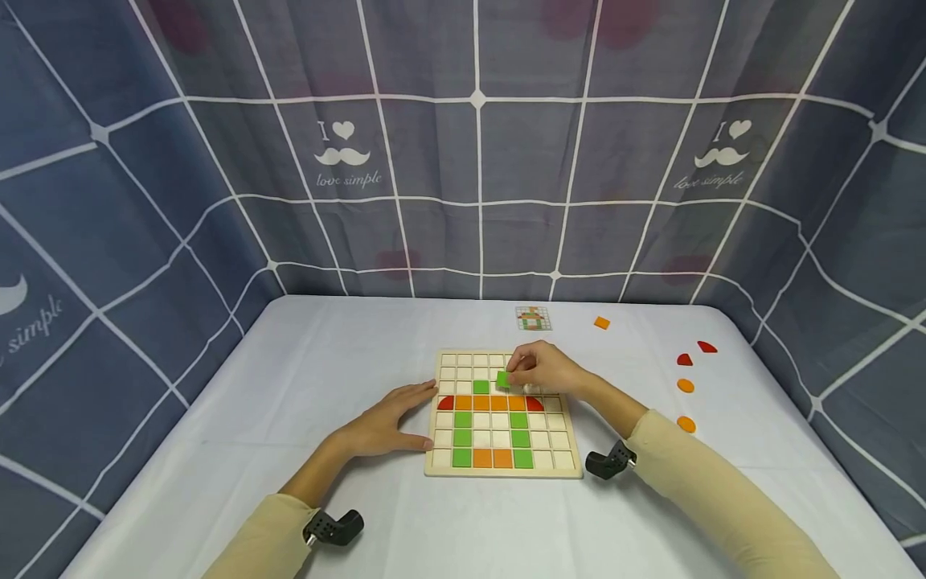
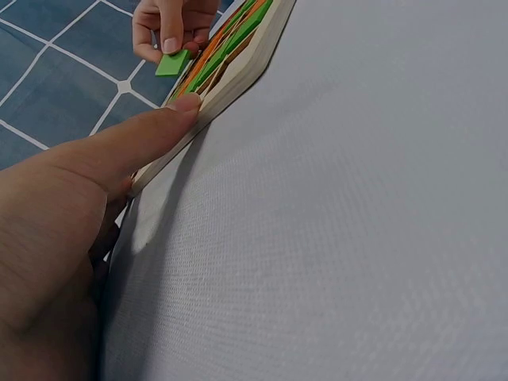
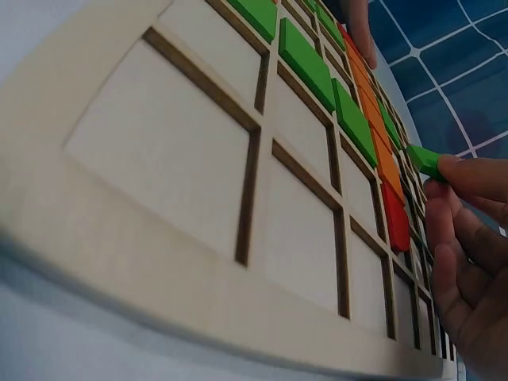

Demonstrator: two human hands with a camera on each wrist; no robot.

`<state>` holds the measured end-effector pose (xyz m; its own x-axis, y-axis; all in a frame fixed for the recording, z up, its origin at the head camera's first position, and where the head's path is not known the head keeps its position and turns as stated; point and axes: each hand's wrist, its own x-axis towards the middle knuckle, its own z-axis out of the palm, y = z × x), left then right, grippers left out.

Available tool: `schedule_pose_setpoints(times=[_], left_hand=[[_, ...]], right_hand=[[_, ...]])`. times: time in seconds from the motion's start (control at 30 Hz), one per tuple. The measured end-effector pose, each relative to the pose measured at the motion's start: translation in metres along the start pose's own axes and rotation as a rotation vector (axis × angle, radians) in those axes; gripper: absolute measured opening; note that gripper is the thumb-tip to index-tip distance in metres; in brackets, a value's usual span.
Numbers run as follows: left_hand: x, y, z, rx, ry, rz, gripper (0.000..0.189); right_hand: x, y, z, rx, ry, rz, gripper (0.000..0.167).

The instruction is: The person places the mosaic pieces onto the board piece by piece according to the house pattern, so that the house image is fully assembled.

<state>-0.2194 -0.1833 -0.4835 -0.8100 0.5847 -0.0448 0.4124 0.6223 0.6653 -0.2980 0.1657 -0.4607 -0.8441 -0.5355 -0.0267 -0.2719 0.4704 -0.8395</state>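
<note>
A wooden grid board [image 1: 499, 473] lies on the table, its cells partly filled with coloured tiles. My right hand [image 1: 546, 368] pinches a green square tile [image 1: 502, 379] between thumb and fingers, just above the board's upper rows. In the right wrist view that green tile [image 3: 425, 161] is tilted at the fingertips. My left hand [image 1: 387, 422] rests against the board's left edge with fingers extended, the thumb [image 2: 151, 135] touching the rim. Set in the board are an orange row [image 1: 481, 404] with a red quarter-round piece [image 1: 445, 404] at each end, green columns [image 1: 462, 438] below, and two orange squares at the bottom.
A small pattern card [image 1: 533, 318] lies behind the board, with an orange square [image 1: 602, 322] to its right. Farther right are two red pieces [image 1: 706, 347] and two orange round pieces [image 1: 686, 424]. A grey-blue checked curtain [image 1: 427, 153] surrounds the white-covered table [image 1: 347, 338].
</note>
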Motion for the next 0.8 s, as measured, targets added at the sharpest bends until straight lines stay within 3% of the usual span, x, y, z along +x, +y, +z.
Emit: schedule_pose_setpoints(times=[0.27,0.57,0.8], left_hand=[[0.0,-0.001,0.0,0.011,0.002,0.001,0.094],[-0.001,-0.001,0.0,0.005,0.006,-0.005,0.094],[-0.001,0.001,-0.001,0.002,0.002,0.005,0.094]], right_hand=[[0.003,0.002,0.01,-0.13,-0.009,-0.062,0.003],[0.006,-0.005,0.022,-0.34,0.052,-0.128,0.007],[0.0,-0.009,0.016,-0.335,0.037,-0.146,0.005]])
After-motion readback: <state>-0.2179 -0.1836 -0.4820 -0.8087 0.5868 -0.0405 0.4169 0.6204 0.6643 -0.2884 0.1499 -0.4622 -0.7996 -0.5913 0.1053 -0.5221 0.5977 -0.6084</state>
